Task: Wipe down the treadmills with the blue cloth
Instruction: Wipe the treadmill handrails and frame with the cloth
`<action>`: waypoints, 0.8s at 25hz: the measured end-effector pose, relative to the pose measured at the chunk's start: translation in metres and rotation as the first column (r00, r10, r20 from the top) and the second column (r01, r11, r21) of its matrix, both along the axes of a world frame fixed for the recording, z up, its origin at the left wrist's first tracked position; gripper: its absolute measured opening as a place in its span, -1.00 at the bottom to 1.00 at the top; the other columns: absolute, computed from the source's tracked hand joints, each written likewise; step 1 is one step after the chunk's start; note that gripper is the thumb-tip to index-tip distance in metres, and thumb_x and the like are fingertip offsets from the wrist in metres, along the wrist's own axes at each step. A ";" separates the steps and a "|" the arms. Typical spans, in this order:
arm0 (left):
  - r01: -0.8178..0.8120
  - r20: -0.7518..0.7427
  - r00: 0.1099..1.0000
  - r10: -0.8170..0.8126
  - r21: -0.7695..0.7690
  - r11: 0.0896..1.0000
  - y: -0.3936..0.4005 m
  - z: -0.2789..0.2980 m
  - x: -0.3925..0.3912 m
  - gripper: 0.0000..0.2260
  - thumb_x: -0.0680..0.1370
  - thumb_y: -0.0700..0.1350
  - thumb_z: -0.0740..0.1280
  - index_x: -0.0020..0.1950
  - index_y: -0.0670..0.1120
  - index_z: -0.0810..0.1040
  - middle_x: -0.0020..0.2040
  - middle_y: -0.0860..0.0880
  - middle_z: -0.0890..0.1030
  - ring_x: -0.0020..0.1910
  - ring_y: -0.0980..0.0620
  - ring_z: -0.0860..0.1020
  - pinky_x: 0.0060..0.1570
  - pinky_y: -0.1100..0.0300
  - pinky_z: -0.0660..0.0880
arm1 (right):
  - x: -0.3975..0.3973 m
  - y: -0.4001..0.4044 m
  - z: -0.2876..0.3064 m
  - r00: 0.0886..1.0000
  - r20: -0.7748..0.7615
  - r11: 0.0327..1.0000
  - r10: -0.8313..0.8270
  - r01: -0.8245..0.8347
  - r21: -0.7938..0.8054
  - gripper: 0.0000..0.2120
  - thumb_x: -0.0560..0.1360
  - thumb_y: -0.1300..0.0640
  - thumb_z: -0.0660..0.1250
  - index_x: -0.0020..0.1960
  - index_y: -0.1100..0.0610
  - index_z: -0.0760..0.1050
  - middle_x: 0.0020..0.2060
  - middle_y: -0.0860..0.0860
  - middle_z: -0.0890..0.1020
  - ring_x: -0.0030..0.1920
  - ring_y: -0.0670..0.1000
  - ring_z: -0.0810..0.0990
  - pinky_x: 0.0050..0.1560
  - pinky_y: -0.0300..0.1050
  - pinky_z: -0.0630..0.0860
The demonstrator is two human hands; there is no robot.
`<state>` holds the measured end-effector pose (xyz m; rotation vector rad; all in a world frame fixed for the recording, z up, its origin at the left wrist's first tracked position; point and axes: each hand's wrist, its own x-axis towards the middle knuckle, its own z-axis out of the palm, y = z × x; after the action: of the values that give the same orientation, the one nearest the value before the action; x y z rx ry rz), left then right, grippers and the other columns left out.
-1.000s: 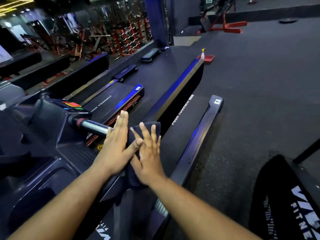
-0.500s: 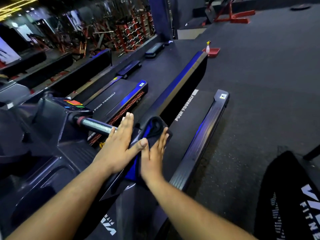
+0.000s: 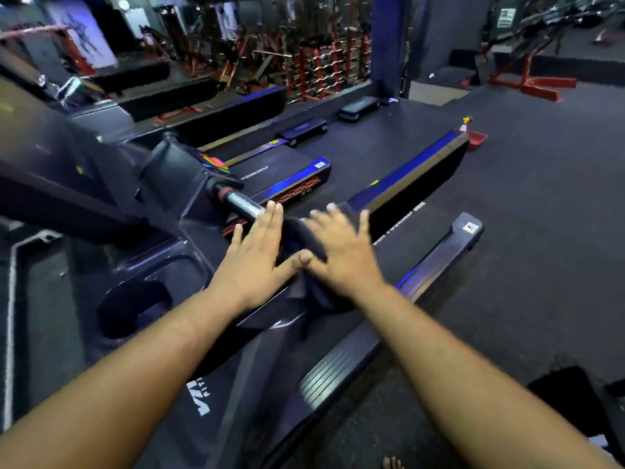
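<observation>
Head view shows the left hand point(image 3: 260, 262) and right hand point(image 3: 341, 255), both flat-fingered, pressing the blue cloth point(image 3: 304, 238) on the nearest treadmill's handrail point(image 3: 243, 206); neighbouring treadmills point(image 3: 287, 174) likely remain unwiped.

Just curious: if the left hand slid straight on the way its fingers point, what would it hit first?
Probably the silver grip of the handlebar: the left hand already has its fingertips at it, though depth is unclear.
</observation>
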<state>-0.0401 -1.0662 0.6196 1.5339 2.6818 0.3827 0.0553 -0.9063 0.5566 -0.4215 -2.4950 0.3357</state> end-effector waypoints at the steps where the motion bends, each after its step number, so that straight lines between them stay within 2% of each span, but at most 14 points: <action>1: -0.022 -0.052 0.998 0.019 -0.068 0.997 -0.017 0.001 0.001 0.02 0.34 0.59 -0.26 0.60 -0.04 -0.30 0.61 0.03 -0.26 0.59 0.11 -0.22 0.55 -0.16 -0.18 | -0.006 0.020 0.012 0.997 0.041 0.998 -0.063 0.063 0.008 -0.35 0.47 -0.31 0.00 0.41 -0.01 0.45 0.41 -0.03 0.47 0.54 0.06 0.23 0.46 0.47 -0.11; 3: -0.074 -0.173 0.984 0.043 -0.175 0.982 -0.055 -0.001 0.004 0.00 0.34 0.59 -0.29 0.58 -0.02 -0.36 0.59 0.06 -0.33 0.57 0.10 -0.28 0.53 -0.20 -0.23 | -0.018 0.030 0.030 0.979 0.086 0.980 -0.187 0.192 -0.051 -0.34 0.46 -0.31 -0.05 0.27 0.05 0.55 0.29 -0.03 0.58 0.48 0.06 0.33 0.47 0.42 -0.05; 5: -0.127 -0.241 0.967 0.079 -0.188 0.974 -0.092 -0.005 0.005 0.02 0.32 0.61 -0.33 0.58 -0.01 -0.36 0.58 0.06 -0.35 0.57 0.09 -0.30 0.52 -0.23 -0.26 | -0.021 -0.022 0.028 0.981 0.067 0.982 -0.184 0.186 -0.027 -0.42 0.48 -0.26 0.01 0.20 0.06 0.57 0.21 -0.03 0.62 0.41 0.07 0.41 0.48 0.35 0.02; 8: -0.187 -0.263 0.954 0.144 -0.144 0.972 -0.135 -0.010 0.003 0.03 0.31 0.62 -0.35 0.61 -0.01 -0.28 0.59 0.06 -0.30 0.58 0.10 -0.26 0.51 -0.25 -0.25 | -0.008 -0.113 0.019 0.986 0.053 0.981 0.157 -0.162 0.105 -0.47 0.50 -0.26 0.13 0.36 -0.03 0.48 0.31 -0.07 0.56 0.41 0.04 0.41 0.49 0.28 0.11; 9: -0.196 -0.265 0.952 0.156 -0.131 0.972 -0.145 -0.010 0.002 0.03 0.32 0.62 -0.35 0.61 -0.01 -0.27 0.59 0.07 -0.29 0.58 0.10 -0.25 0.51 -0.26 -0.23 | -0.006 -0.110 0.021 0.963 0.110 0.952 0.245 -0.261 0.159 -0.44 0.51 -0.28 0.12 0.40 -0.05 0.44 0.33 -0.08 0.54 0.42 0.02 0.41 0.48 0.25 0.13; 11: -0.219 -0.257 0.948 0.188 -0.099 0.971 -0.169 -0.011 -0.004 0.01 0.33 0.61 -0.33 0.61 0.00 -0.26 0.58 0.07 -0.29 0.57 0.11 -0.26 0.50 -0.29 -0.23 | -0.016 -0.081 0.035 0.928 0.243 0.912 0.281 -0.338 0.233 -0.39 0.50 -0.34 0.05 0.43 -0.08 0.40 0.32 -0.09 0.55 0.38 -0.01 0.44 0.47 0.21 0.16; 12: -0.234 -0.247 0.947 0.203 -0.103 0.967 -0.182 -0.012 -0.007 0.01 0.33 0.61 -0.32 0.61 0.01 -0.27 0.59 0.07 -0.30 0.57 0.11 -0.27 0.50 -0.30 -0.23 | -0.022 -0.065 0.042 0.928 0.283 0.930 0.241 -0.305 0.208 -0.38 0.49 -0.36 0.02 0.42 -0.09 0.41 0.31 -0.08 0.56 0.37 -0.01 0.46 0.47 0.22 0.15; 14: -0.249 -0.213 0.951 0.224 -0.099 0.963 -0.198 -0.015 -0.011 0.01 0.33 0.61 -0.31 0.61 0.01 -0.26 0.60 0.06 -0.30 0.56 0.12 -0.30 0.50 -0.29 -0.24 | -0.024 -0.064 0.043 0.965 0.248 0.981 0.091 -0.131 0.146 -0.36 0.48 -0.36 -0.02 0.38 -0.07 0.46 0.30 -0.04 0.57 0.36 0.01 0.47 0.48 0.24 0.13; 16: -0.226 -0.169 0.962 0.216 -0.042 0.973 -0.204 -0.020 -0.013 0.00 0.34 0.61 -0.28 0.62 0.02 -0.22 0.61 0.05 -0.27 0.57 0.10 -0.28 0.51 -0.29 -0.20 | -0.021 -0.119 0.030 0.984 0.177 0.986 0.028 -0.056 0.158 -0.36 0.49 -0.33 0.01 0.40 -0.01 0.45 0.34 -0.01 0.55 0.38 0.05 0.45 0.46 0.23 0.16; 18: -0.198 -0.126 0.971 0.201 0.033 0.980 -0.204 -0.023 -0.014 -0.02 0.37 0.60 -0.27 0.62 0.02 -0.21 0.61 0.04 -0.25 0.58 0.09 -0.26 0.52 -0.26 -0.20 | -0.017 -0.179 0.023 0.981 0.155 0.976 0.120 -0.145 0.163 -0.35 0.51 -0.30 0.04 0.50 -0.01 0.34 0.44 -0.02 0.44 0.46 0.06 0.36 0.47 0.22 0.17; 20: -0.167 -0.094 0.981 0.173 0.069 0.984 -0.208 -0.025 -0.016 -0.03 0.38 0.60 -0.26 0.62 0.01 -0.22 0.61 0.04 -0.27 0.57 0.11 -0.29 0.53 -0.22 -0.22 | -0.015 -0.176 0.027 0.937 0.222 0.929 0.268 -0.312 0.197 -0.32 0.52 -0.33 0.03 0.54 -0.03 0.26 0.51 -0.03 0.35 0.51 0.05 0.29 0.49 0.18 0.18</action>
<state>-0.0563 -1.2739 0.5943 1.3773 2.9153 0.4081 0.0404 -1.0819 0.5832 0.0158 -2.7497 0.1211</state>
